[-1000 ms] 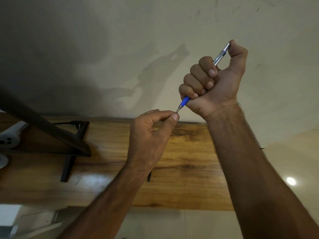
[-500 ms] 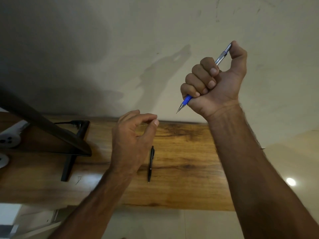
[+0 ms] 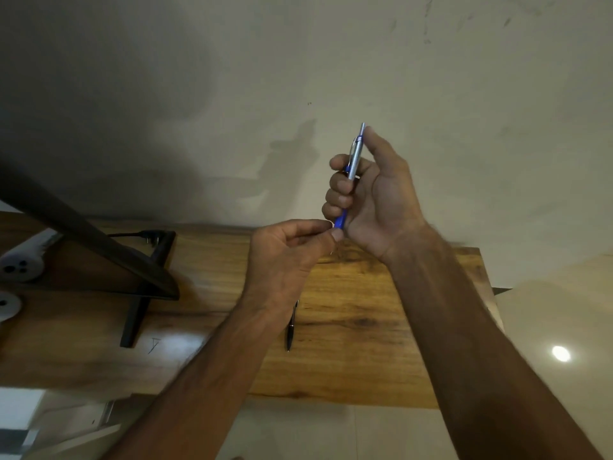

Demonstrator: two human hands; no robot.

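My right hand [image 3: 371, 194] grips a silver and blue pen [image 3: 354, 161], held nearly upright in front of the wall, with my thumb near its top button. My left hand [image 3: 288, 257] is raised below it, thumb and forefinger pinched at the pen's lower tip, which the fingertips hide. A black pen [image 3: 290, 330] lies on the wooden table [image 3: 365, 343], partly hidden behind my left wrist.
A dark monitor with a black stand [image 3: 132, 277] stands at the left of the table. White round-socketed power strips [image 3: 20, 267] lie behind it with a black cable. The wall rises right behind the table, and glossy floor shows below and to the right.
My left hand dropped away from the pen tip, then came back up and pinches at it again. My right hand turned the pen from slanted to nearly upright and shifted left.
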